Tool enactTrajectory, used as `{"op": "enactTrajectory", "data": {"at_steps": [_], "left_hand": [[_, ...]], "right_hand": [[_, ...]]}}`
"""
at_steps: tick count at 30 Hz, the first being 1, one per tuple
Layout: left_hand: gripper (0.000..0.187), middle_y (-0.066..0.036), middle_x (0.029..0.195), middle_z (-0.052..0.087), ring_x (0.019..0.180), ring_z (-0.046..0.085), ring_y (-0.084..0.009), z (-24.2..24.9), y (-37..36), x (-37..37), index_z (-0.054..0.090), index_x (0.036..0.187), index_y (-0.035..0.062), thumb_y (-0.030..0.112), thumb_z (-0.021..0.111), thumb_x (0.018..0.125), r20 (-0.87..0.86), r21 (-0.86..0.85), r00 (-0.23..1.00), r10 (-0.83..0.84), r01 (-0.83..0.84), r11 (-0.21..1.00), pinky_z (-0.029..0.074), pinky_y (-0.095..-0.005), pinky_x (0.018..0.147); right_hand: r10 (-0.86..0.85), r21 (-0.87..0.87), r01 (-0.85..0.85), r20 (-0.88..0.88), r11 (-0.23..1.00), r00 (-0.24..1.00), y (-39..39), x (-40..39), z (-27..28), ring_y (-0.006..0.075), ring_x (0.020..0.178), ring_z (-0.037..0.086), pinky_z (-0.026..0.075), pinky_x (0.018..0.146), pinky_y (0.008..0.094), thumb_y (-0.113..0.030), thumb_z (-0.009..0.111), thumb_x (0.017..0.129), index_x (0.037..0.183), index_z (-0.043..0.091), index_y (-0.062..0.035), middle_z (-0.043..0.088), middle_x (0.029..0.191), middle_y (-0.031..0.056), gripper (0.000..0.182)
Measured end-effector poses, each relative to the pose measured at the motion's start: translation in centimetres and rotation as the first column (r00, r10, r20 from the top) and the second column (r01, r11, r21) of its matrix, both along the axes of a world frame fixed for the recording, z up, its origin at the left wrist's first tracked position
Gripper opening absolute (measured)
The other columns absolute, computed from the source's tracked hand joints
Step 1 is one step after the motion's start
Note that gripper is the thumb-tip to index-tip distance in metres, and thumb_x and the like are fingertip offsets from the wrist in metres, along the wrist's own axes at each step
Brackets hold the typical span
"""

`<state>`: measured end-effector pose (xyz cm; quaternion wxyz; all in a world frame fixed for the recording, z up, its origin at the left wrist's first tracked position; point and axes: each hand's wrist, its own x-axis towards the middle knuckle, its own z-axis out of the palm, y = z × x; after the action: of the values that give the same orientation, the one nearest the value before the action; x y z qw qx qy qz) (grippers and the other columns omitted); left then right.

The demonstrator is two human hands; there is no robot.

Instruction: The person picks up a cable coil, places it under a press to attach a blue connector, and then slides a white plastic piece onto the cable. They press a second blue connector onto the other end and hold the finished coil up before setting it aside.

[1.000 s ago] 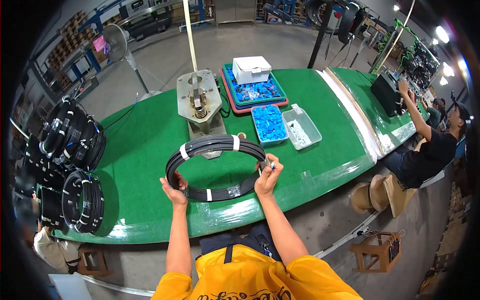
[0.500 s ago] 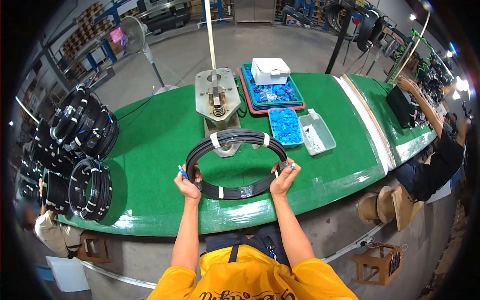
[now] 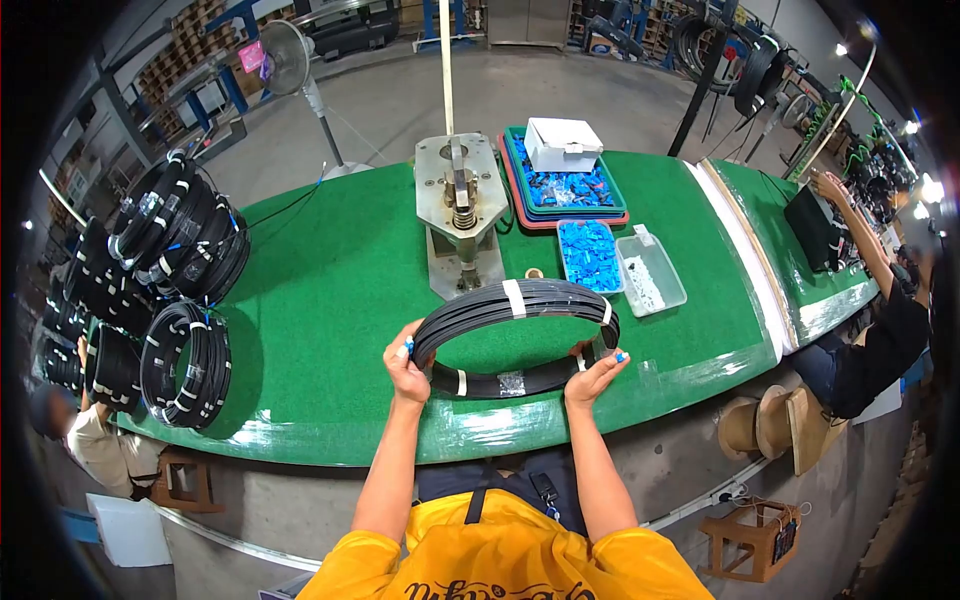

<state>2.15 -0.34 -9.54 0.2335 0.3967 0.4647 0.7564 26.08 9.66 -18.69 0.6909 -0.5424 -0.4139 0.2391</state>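
I hold a black cable coil (image 3: 520,300), bound with white tape bands, tilted up above the green table (image 3: 330,300). My left hand (image 3: 405,368) grips the coil's left side, with a small blue connector end at its fingers. My right hand (image 3: 595,375) grips the coil's right side, and another blue-tipped end sticks out beside its fingers. The coil's far edge hangs just in front of the metal press fixture (image 3: 462,215).
Behind the fixture stand stacked trays of blue parts (image 3: 565,190) with a white box (image 3: 562,143) on top, a bin of blue parts (image 3: 590,255) and a clear bin (image 3: 650,272). Finished black coils (image 3: 185,365) pile up at the left. A seated person (image 3: 870,330) works at the right.
The coil and both hands have shifted right and lifted, tilting the ring more upright. The view has turned, so the table's things sit farther right in the picture.
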Motion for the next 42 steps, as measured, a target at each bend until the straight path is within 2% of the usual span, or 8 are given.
{"op": "enactTrajectory", "data": {"at_steps": [8,11,14,18,20,23,30,42], "left_hand": [[0.067,-0.006,0.068,0.057,0.052,0.048,-0.0133,-0.3,0.0,-0.2,0.061,0.109,-0.0074,0.05,0.031,0.09,0.033,-0.049,0.998,0.061,-0.06,0.997,0.034,-0.0266,0.045],[0.06,-0.006,0.06,0.05,0.049,0.042,-0.0154,-1.8,-0.4,-1.3,0.057,0.093,-0.0026,0.049,0.026,0.09,0.03,-0.024,0.997,0.075,-0.075,0.997,0.032,-0.0291,0.045],[0.06,-0.004,0.058,0.047,0.048,0.041,-0.0136,-3.0,-0.6,-1.9,0.055,0.085,0.0008,0.054,0.026,0.089,0.185,-0.024,0.978,0.096,-0.093,0.995,0.03,-0.0281,0.045],[0.062,-0.003,0.059,0.047,0.049,0.041,-0.0122,-2.5,-0.4,-1.6,0.054,0.085,0.0012,0.059,0.033,0.089,0.262,0.016,0.962,0.078,-0.085,0.996,0.03,-0.027,0.045],[0.063,-0.001,0.06,0.047,0.049,0.041,-0.0105,-1.2,-0.4,-1.4,0.053,0.085,0.0014,0.064,0.047,0.087,0.103,0.035,0.994,0.023,-0.027,0.999,0.031,-0.0258,0.045],[0.056,0.0,0.062,0.046,0.051,0.043,-0.0095,2.4,-0.8,0.0,0.053,0.086,0.0017,0.057,0.063,0.084,0.127,-0.04,0.987,-0.097,0.103,0.994,0.034,-0.0254,0.046],[0.049,0.002,0.074,0.049,0.054,0.046,-0.0075,10.0,-2.1,4.1,0.052,0.122,-0.0024,0.013,0.072,0.081,0.285,-0.394,0.904,-0.318,0.413,0.821,0.041,-0.0237,0.049],[0.059,0.001,0.075,0.047,0.056,0.046,-0.0077,5.0,2.4,12.8,0.047,0.134,0.0008,0.001,0.065,0.078,0.45,-0.504,0.812,-0.372,0.575,0.645,0.04,-0.0233,0.048]], "right_hand": [[0.043,0.05,-0.049,0.109,0.998,0.993,-0.2,0.6,-0.3,0.0338,0.124,0.046,0.037,0.107,0.041,-0.031,0.025,0.108,0.141,0.017,0.0155,0.04,0.137,0.0289,0.058],[0.262,0.272,-0.278,0.095,0.921,0.96,-0.7,-0.2,4.1,0.0223,0.09,0.054,0.05,0.074,0.0333,-0.035,0.027,0.108,0.117,0.034,0.0021,0.048,0.112,0.019,0.039],[0.433,0.376,-0.445,0.12,0.813,0.893,-0.7,-0.4,5.0,0.0194,0.084,0.053,0.048,0.071,0.0322,-0.039,0.027,0.107,0.113,0.034,-0.0018,0.049,0.111,0.0181,0.038],[0.481,0.346,-0.481,0.091,0.805,0.872,-0.3,-0.4,5.5,0.0189,0.075,0.052,0.045,0.068,0.0287,-0.053,0.036,0.102,0.113,0.032,-0.0056,0.053,0.096,0.0149,0.049],[0.576,0.423,-0.499,-0.069,0.757,0.815,-0.7,0.1,6.2,0.0151,0.077,0.052,0.045,0.069,0.0281,-0.05,0.061,0.094,0.116,0.036,-0.0036,0.054,0.101,0.0102,0.057],[0.425,0.103,-0.415,-0.122,0.904,0.897,-1.3,1.5,7.7,0.0063,0.071,0.05,0.042,0.064,0.0217,-0.007,0.07,0.089,0.107,0.051,-0.003,0.055,0.083,0.0007,0.027],[0.644,0.042,-0.736,-0.519,0.675,0.561,-4.7,10.2,13.8,0.0104,0.061,0.049,0.043,0.052,0.0259,-0.005,0.063,0.088,0.125,0.047,-0.0005,0.05,0.083,0.0031,0.041],[0.224,-0.159,-0.452,-0.698,0.878,0.68,-8.6,18.1,13.4,0.0056,0.052,0.043,0.038,0.044,0.0241,0.001,0.064,0.085,0.143,0.038,-0.0083,0.053,0.078,0.0006,0.064]]}}
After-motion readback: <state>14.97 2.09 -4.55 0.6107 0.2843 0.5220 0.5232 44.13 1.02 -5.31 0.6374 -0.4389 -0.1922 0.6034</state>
